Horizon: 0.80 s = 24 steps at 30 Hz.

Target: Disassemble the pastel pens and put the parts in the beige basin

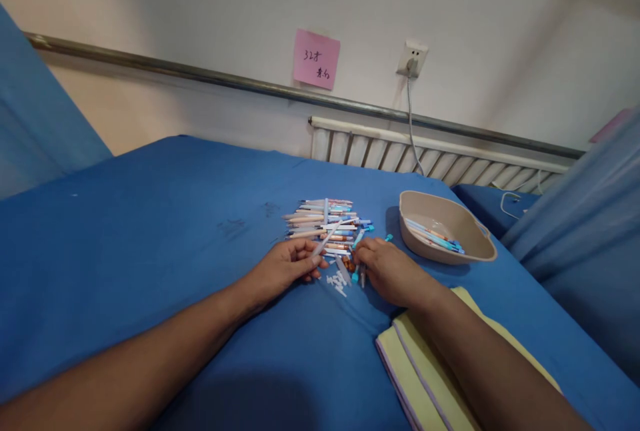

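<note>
My left hand (280, 268) pinches a slim whitish pen part (328, 239), which slants up and to the right; whether it is a whole pen is too small to tell. Beyond both hands lies a pile of pens and pen parts (305, 219) in pale, blue and brown colours. My right hand (393, 272) is over the pile's right edge, fingers bent together and largely hidden, so what they hold cannot be made out. Between the hands lie small white pieces (339, 282), small brown pieces (349, 263) and teal pieces (355, 278).
A beige basin (407, 211) with several pens (435, 236) inside stands to the right. A folded yellow cloth (425, 371) lies under my right forearm. Blue cloth (175, 218) covers the surface. Behind it are a radiator (357, 150), a metal rail (240, 82) and a plugged-in socket (413, 58).
</note>
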Each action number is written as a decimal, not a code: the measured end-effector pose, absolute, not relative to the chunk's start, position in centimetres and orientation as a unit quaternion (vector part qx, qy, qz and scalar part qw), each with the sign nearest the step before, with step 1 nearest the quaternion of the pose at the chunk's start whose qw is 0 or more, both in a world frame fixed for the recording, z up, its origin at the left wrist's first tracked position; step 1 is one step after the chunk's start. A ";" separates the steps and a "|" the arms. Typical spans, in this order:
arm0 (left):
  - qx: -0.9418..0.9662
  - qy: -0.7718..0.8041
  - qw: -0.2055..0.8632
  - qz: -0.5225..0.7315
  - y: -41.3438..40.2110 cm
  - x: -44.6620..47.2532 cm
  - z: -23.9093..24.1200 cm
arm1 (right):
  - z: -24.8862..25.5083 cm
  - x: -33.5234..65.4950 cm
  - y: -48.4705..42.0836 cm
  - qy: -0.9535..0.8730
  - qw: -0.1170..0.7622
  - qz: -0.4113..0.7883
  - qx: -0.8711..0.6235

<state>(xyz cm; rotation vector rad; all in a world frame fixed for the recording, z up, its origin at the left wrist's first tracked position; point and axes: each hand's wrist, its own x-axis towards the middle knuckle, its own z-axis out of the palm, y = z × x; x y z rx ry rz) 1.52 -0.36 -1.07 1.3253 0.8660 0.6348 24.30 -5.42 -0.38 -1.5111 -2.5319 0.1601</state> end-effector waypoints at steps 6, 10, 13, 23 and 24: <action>0.594 0.380 0.650 0.284 -0.4 1.5 -0.9 | -0.1 24.7 -5.3 -0.857 0.105 0.066 -0.500; 0.602 0.379 0.642 0.286 -0.3 1.4 -1.1 | -0.8 25.0 -5.0 -0.835 0.187 0.094 -0.509; 0.623 0.373 0.627 0.282 -0.3 1.4 -1.1 | -1.4 24.9 -4.4 -0.741 0.361 0.178 -0.537; 0.697 0.366 0.576 0.222 -0.6 1.3 -0.9 | -0.6 23.6 -3.8 -0.394 0.656 0.505 -0.399; 0.702 0.364 0.572 0.219 -0.6 1.3 -0.9 | -0.6 23.5 -3.9 -0.393 0.654 0.513 -0.393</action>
